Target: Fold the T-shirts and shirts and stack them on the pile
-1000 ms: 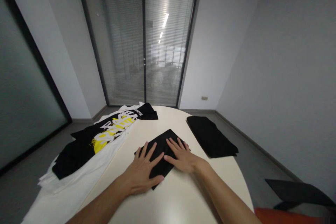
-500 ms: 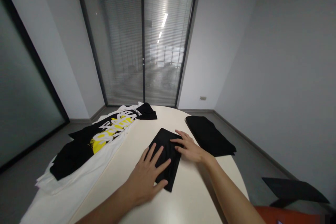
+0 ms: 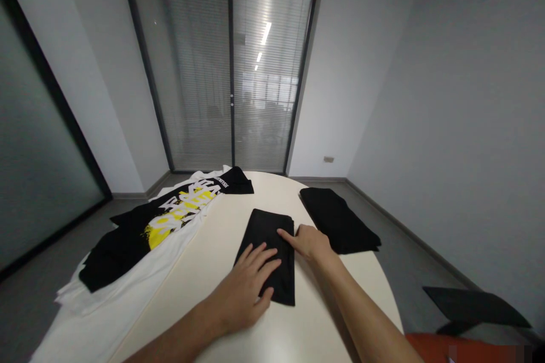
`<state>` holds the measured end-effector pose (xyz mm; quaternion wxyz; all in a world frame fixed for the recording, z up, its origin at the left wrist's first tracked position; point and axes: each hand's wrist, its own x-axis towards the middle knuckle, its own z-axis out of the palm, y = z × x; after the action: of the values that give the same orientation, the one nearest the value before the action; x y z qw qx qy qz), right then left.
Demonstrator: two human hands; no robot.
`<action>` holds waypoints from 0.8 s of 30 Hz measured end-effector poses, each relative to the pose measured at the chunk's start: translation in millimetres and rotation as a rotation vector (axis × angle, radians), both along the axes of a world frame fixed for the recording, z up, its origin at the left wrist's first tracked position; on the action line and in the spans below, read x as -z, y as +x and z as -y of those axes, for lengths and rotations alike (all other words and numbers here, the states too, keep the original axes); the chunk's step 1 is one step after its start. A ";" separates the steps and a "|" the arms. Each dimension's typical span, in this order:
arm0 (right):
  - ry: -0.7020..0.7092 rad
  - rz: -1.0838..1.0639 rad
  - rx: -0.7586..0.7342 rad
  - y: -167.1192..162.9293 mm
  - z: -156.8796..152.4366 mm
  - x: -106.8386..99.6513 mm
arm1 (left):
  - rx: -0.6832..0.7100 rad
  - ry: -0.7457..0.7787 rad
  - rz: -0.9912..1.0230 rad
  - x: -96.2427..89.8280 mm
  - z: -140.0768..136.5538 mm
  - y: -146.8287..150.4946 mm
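Observation:
A folded black garment [image 3: 272,226], a flat rectangle of dark cloth, lies on the white table in front of me. My left hand [image 3: 247,286] rests palm down on its lower left part, fingers spread. At its upper right edge is my right hand [image 3: 310,241], with the thumb lying on top of the cloth and the other fingers curled at the edge, partly hidden. What kind of garment it is cannot be made out.
Left on the table [image 3: 191,272] are spread T-shirts, a black one [image 3: 119,255] with white and yellow print over white ones [image 3: 102,300]. A folded black cloth pile [image 3: 336,221] lies at the right edge. A dark chair part [image 3: 477,306] stands beyond.
The folded garment has turned slightly and sits straighter. My right hand has gone from spread fingers on top to curled fingers at its right edge. The left hand stays flat on it.

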<state>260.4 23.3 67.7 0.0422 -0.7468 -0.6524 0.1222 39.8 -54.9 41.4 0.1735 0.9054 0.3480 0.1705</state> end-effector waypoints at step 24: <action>0.285 -0.068 -0.032 13.1 -18.5 3.1 | -0.327 0.100 -0.078 31.8 -28.9 -10.4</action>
<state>273.5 41.8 64.6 0.1681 -0.7183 -0.6730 0.0540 29.4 -26.0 9.6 0.0845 0.8500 0.4883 0.1784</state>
